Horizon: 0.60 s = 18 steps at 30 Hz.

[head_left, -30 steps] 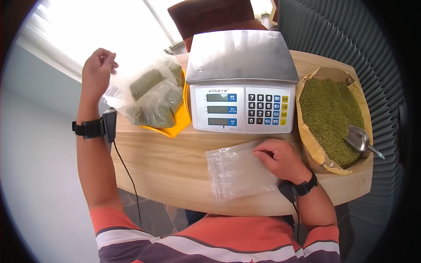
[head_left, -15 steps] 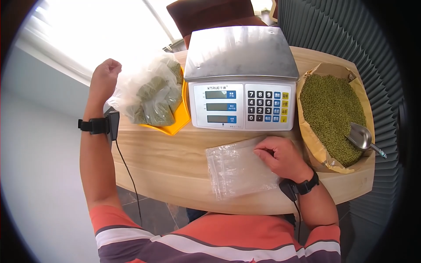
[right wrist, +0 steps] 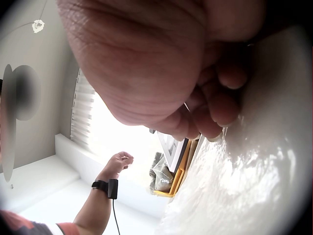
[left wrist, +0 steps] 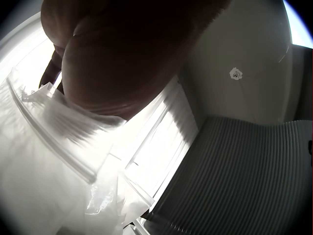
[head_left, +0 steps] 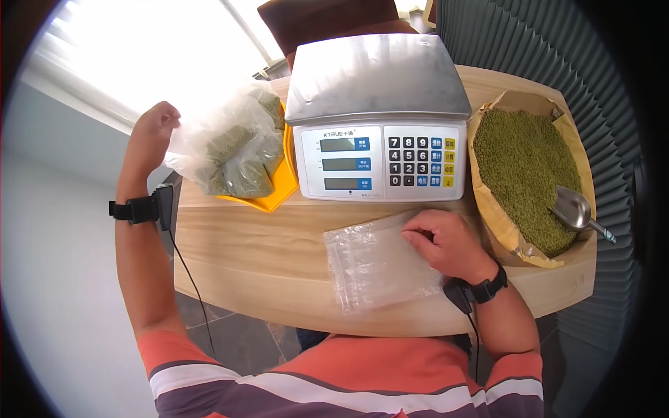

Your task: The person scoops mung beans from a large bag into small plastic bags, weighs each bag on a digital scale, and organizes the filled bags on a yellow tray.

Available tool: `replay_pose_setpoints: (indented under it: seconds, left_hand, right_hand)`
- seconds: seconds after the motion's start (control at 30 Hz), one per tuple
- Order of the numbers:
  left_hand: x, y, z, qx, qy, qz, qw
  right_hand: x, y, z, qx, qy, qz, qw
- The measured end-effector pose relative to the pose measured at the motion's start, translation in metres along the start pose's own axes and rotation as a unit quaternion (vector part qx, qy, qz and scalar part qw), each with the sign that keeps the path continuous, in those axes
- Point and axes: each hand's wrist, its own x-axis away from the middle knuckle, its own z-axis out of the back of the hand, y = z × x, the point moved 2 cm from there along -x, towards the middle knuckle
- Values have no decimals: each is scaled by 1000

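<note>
My left hand [head_left: 155,131] is raised over the left side of the table, its fingers curled at the upper edge of a clear zip bag of green beans [head_left: 233,143]. In the left wrist view, the bag's film and zip strip [left wrist: 58,152] lie right against the fingers. That bag lies with other filled bags in a yellow bin [head_left: 286,182]. My right hand [head_left: 446,240] rests loosely curled on flat, empty zip bags [head_left: 373,265] near the front edge. In the right wrist view, its fingertips [right wrist: 215,137] touch the shiny plastic.
A weighing scale [head_left: 380,157] with a steel platform stands mid-table. On the right, an open paper sack [head_left: 491,223] holds green beans [head_left: 523,160] and a metal scoop [head_left: 573,207]. Behind are a brown chair [head_left: 334,21] and a pleated grey curtain [head_left: 536,63].
My left hand has come down and slightly nearer, and the filled bag has settled lower in the yellow bin. The right hand stays on the empty bags.
</note>
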Motion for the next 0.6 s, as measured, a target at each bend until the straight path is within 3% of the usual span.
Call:
replay_pose_setpoints:
  seconds: [0.17, 0.27, 0.4, 0.47, 0.5, 0.6]
  left_hand:
    - [-2, -8, 27, 38, 49, 8, 998]
    - [-6, -7, 16, -59, 55, -54, 995]
    - [-4, -6, -3, -56, 37, -16, 998]
    - [4, 5, -4, -79, 123, -59, 988]
    - [9, 10, -3, -114, 146, -42, 982]
    - [33, 61, -1, -49, 235, -99, 966]
  right_hand:
    - [0, 1, 1, 4, -3, -6, 1000]
    - [-1, 0, -1, 6, -4, 5, 1000]
    - [-1, 0, 1, 7, 3, 8, 1000]
    - [-1, 1, 2, 19, 1, 4, 1000]
    - [-2, 0, 1, 18, -1, 7, 1000]
    - [1, 4, 1, 16, 1, 2, 1000]
